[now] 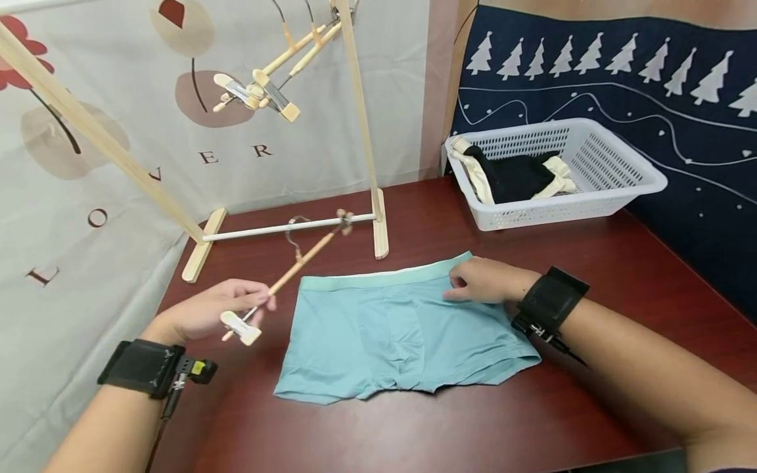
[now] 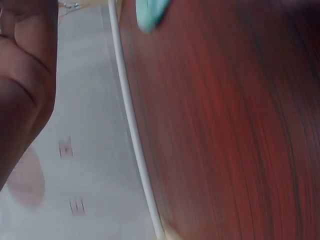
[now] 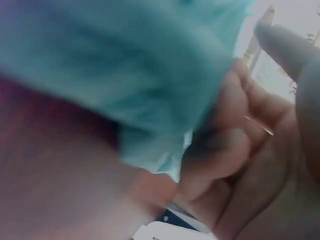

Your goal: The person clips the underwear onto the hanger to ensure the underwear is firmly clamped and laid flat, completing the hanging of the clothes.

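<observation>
Teal boxer briefs lie spread flat on the dark red table, near the middle of its top, waistband toward the far edge and leg openings toward the near edge. Our right hand rests on the waistband's right end, and the fingers are curled with the fabric's edge gathered in them, as the right wrist view shows in a blur of teal cloth against the palm. Our left hand sits over the table's left side, just left of the briefs, and it is closed around a wooden clip hanger. We hold the hanger near one end; a pale clip hangs just below our fingers, the bar slants up and away toward the far edge, and its metal hook curves off near the middle. From the left wrist view we see only the side of that hand, the table's wood grain and a corner of the teal cloth.

At the far left corner stands a wooden drying rack with a white crossbar low between its feet, and more clip hangers dangle from its top rail. A white plastic basket sits at the far right corner, holding black and cream garments. Both wrists wear black straps.
</observation>
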`<state>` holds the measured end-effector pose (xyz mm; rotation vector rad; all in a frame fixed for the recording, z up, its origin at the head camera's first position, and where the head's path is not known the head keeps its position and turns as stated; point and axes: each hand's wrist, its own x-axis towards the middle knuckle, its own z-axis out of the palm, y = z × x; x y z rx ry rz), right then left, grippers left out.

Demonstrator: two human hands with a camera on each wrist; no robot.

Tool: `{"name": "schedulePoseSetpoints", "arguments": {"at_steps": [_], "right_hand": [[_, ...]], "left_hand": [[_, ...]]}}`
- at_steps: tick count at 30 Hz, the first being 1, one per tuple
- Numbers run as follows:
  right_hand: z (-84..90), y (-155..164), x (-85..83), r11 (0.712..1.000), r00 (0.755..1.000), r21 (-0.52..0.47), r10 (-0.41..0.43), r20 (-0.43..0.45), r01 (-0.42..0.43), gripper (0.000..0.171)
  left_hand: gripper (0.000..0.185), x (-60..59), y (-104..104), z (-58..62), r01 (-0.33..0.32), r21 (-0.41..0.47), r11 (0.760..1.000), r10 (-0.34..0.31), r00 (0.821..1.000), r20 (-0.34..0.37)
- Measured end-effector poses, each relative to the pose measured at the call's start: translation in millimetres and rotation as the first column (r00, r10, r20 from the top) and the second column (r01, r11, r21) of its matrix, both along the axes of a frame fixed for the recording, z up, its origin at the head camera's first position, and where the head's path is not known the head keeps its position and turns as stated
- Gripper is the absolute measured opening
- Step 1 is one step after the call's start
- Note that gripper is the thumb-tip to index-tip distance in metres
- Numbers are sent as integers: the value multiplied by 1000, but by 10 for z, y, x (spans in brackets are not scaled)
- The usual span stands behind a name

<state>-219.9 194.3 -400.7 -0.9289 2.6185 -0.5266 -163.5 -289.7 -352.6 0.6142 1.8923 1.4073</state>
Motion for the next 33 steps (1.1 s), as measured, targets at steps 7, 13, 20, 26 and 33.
{"name": "schedulePoseSetpoints", "arguments": {"at_steps": [7, 13, 20, 26, 33], "right_hand": [[103, -80, -171, 959, 990, -250, -113, 82, 130, 42], [120, 32, -257, 909, 929, -358, -76, 362, 214, 49], [28, 216, -219, 911, 909, -382, 20, 417, 156, 28], [-18, 231, -161, 892, 918, -435, 66, 391, 121, 19], [-17, 340, -159, 801, 895, -547, 31, 445, 244, 24]], "left_hand": [[34, -90, 610, -47, 188, -75, 979, -188, 982, -3], [40, -165, 996, -71, 307, -75, 949, -301, 950, 83], [44, -280, 1102, -116, 322, -22, 946, -316, 938, 144], [41, -338, 1044, -188, 214, -28, 976, -209, 968, 139], [46, -373, 887, -201, -148, 104, 983, 138, 985, 102]]}}
